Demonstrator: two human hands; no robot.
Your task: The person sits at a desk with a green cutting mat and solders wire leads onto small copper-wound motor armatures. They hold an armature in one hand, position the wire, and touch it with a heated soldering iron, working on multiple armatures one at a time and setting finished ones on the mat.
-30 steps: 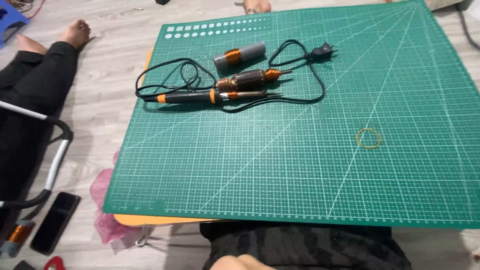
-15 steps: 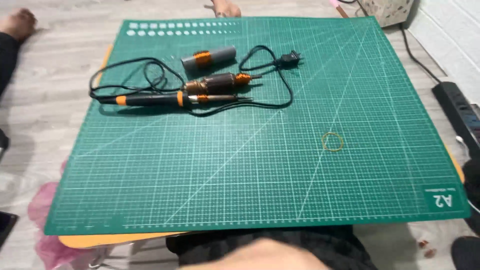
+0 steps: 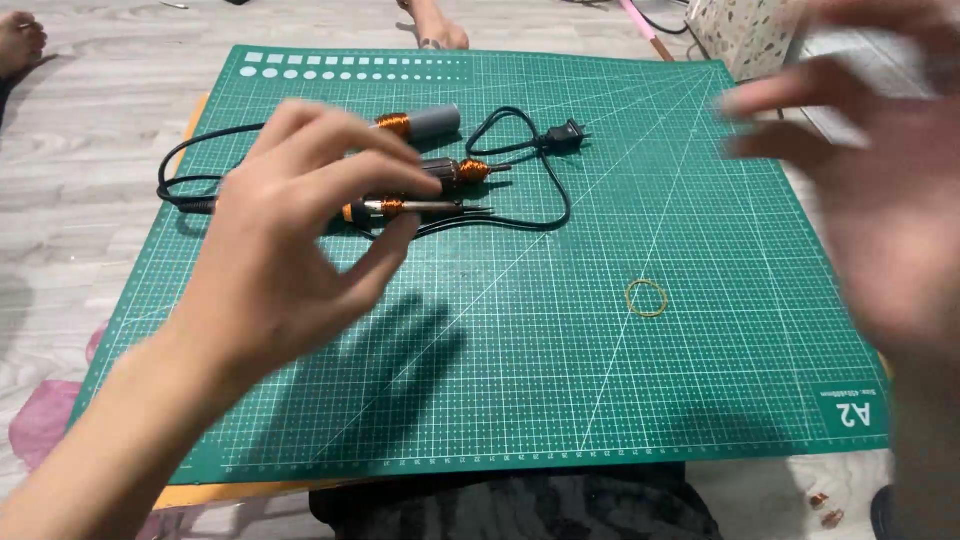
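Left grip (image 3: 290, 240) spread above soldering iron (image 3: 405, 208)

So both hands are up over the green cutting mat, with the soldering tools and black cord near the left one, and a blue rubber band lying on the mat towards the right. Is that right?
Not quite: the rubber band is yellowish, not blue, as the head view shows. The rest holds: the left hand and right hand are raised over the green cutting mat, with the soldering tools and black cord near the left one.
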